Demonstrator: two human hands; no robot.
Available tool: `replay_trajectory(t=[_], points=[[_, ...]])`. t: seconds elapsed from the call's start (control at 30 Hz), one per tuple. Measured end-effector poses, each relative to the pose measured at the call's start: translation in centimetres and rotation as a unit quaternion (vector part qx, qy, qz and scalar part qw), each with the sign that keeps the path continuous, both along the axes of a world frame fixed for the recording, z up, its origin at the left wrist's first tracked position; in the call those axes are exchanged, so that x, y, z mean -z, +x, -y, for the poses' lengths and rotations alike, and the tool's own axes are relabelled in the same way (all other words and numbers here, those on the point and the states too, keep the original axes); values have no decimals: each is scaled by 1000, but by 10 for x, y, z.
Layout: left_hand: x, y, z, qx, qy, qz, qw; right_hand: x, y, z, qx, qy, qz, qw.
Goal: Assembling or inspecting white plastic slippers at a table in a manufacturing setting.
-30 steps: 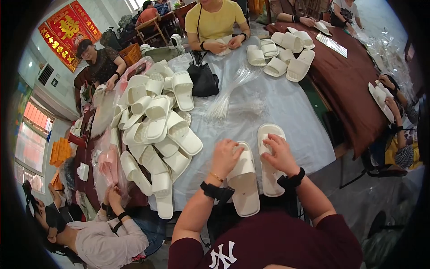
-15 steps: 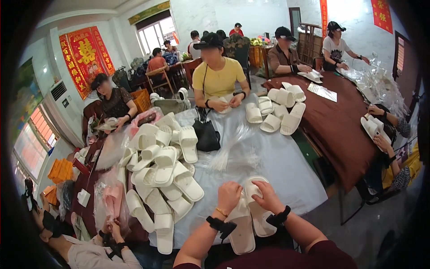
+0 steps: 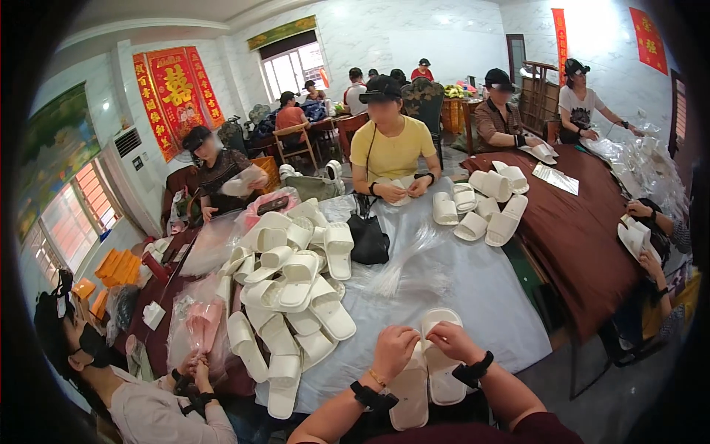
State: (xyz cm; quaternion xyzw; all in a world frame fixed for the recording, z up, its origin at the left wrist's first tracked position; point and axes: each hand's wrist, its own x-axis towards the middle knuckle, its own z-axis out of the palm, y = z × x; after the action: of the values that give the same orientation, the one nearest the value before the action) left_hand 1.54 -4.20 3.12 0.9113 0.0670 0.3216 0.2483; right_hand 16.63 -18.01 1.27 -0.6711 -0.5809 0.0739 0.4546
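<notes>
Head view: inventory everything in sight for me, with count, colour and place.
Slippers at hands: two, white, table's near edge
Slipper pile: many, white, table's left
Slipper cluster: several, white, table's far right corner
Bag: one, black, beside pile
Thin strands: uncountable, clear, mid-table
Tablecloth: one, pale grey, beneath these
Orange stack: one, orange, far left
Brown cloth: one, brown, right-hand table
Flat sheet: one, white, on brown cloth
Plastic heap: one, clear, far right
Wall hangings: several, red, walls
Co-workers: at least nine, mixed clothing, around room
Left hand: one, black wristband, at left slipper
Right hand: one, black wristband, at right slipper
</notes>
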Motion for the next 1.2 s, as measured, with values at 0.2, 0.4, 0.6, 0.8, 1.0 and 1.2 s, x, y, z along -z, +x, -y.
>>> replay_trajectory(t=[0.2,0.4,0.6,0.8,1.0,1.2], points=[[19,-37,15,-40,143,9,989,-1,27,32,228,157,-269,923],[43,-41,27,22,137,-43,989,35,41,43,257,186,-272,908],[63,-15,13,21,117,-59,991,35,-7,30,225,64,-10,972],[62,-19,7,4,106,-57,993,19,1,37,273,14,-18,962],[48,-49,1,-49,24,-78,995,-35,-15,79,215,-159,-4,964],[57,-73,-9,-87,-38,-55,994,-20,-59,107,69,-342,0,937]])
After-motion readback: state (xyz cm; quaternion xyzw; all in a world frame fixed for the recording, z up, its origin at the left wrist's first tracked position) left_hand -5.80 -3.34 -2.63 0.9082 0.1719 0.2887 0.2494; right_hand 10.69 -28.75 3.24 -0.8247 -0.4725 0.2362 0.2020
